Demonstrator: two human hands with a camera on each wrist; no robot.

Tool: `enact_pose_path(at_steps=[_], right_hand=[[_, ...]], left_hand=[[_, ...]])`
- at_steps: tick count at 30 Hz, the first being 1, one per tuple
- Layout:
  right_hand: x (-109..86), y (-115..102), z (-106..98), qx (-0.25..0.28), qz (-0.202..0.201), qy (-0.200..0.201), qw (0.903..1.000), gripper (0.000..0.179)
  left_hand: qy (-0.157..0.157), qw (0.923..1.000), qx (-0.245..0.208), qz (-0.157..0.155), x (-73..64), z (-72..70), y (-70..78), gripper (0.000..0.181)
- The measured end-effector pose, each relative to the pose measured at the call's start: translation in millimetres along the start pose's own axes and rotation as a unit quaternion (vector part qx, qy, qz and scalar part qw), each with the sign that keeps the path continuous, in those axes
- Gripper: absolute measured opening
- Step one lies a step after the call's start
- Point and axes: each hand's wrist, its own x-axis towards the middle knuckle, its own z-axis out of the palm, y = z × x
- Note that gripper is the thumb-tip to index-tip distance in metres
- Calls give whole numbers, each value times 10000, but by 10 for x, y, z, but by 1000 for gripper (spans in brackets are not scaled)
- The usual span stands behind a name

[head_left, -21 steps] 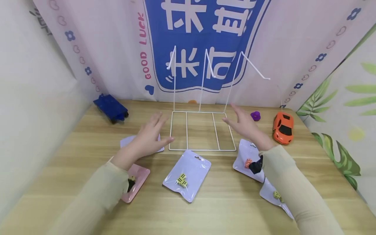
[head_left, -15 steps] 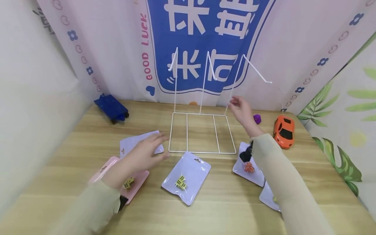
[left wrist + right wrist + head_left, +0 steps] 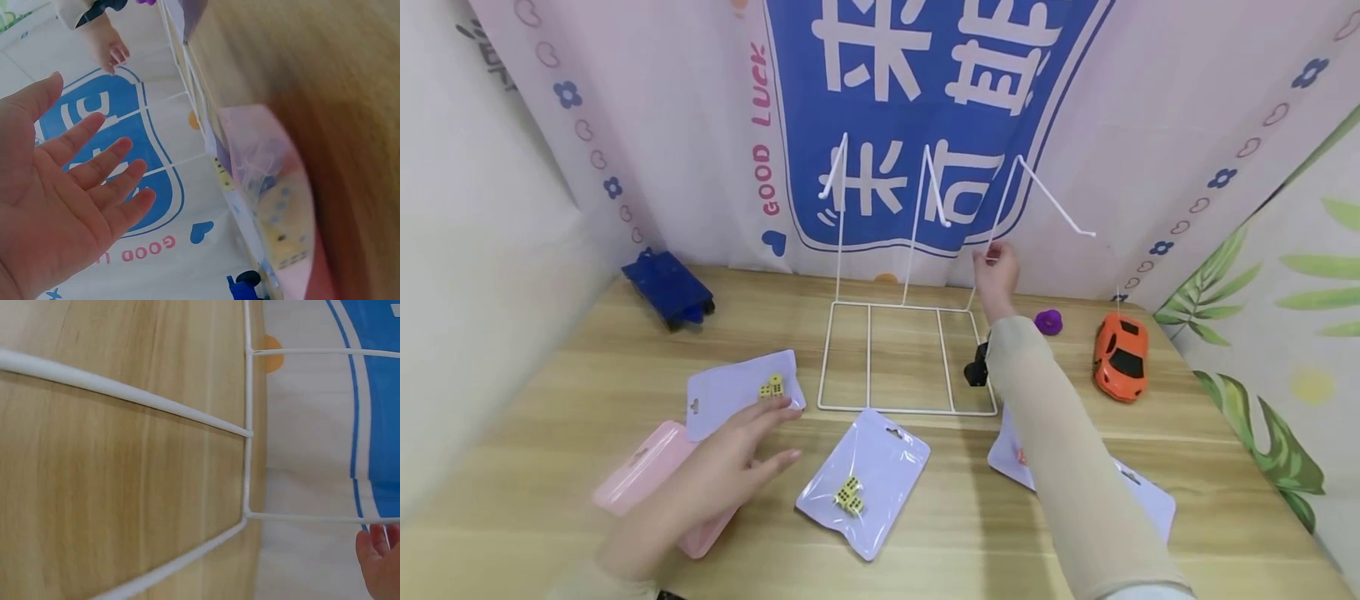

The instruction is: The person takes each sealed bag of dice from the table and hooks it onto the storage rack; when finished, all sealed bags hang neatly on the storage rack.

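Note:
My right hand (image 3: 997, 271) is at the right upright of a white wire rack (image 3: 910, 412) with three hooked arms, fingers curled at the rod. In the right wrist view, the fingertips (image 3: 377, 535) are right at that rod. My left hand (image 3: 730, 467) is held with spread, relaxed fingers over a pink pouch (image 3: 643, 467), partly covering it. Behind it lies a lilac pouch (image 3: 722, 398) with yellow dice. Another lilac pouch (image 3: 868, 467) with yellow dice lies in front of the rack. The left wrist view shows the bare left palm (image 3: 69, 200).
Lilac pouches (image 3: 1150, 500) lie at the right, partly under my right sleeve (image 3: 1052, 433). Farther back are an orange toy car (image 3: 1122, 358) and a small purple object (image 3: 1048, 322). A dark blue object (image 3: 668, 287) lies back left. A printed curtain (image 3: 700, 125) hangs behind the rack.
My right hand has moved back and slightly left to the rack's right upright, its fingers curling. My left hand has drawn back toward me, uncovering the yellow dice in the rear left pouch.

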Motion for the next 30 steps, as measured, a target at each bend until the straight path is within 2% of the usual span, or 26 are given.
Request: enact_pose_path(at_steps=[5,9,13,16,19,22,26,30], right_hand=[[-27,98,92,-172,183,71,9997,26],[-22,160,126,-350,145,276,9989,16],[3,208,134,-314,90,437,9985,9],[17,231,126,-203,94,424,9989,10],[32,252,104,-265,77,392,9989,12],[47,262,72,-432,16,381,9983,12],[37,240,44,-591,-135,294,9977,11],[10,219,70,-705,-218,98,9972,11]], left_hand=[[12,10000,7,-35,-29,33,-12,44],[120,9999,95,25,-15,12,-42,44],[226,9996,168,39,10,-48,-122,43],[160,9998,125,-20,22,-105,-224,44],[-47,9995,82,-297,6,-186,-318,46],[-221,9971,61,-724,-13,-255,-424,49],[-392,9893,300,-1372,-12,-310,-594,54],[-527,9753,813,-1986,3,-354,-769,46]])
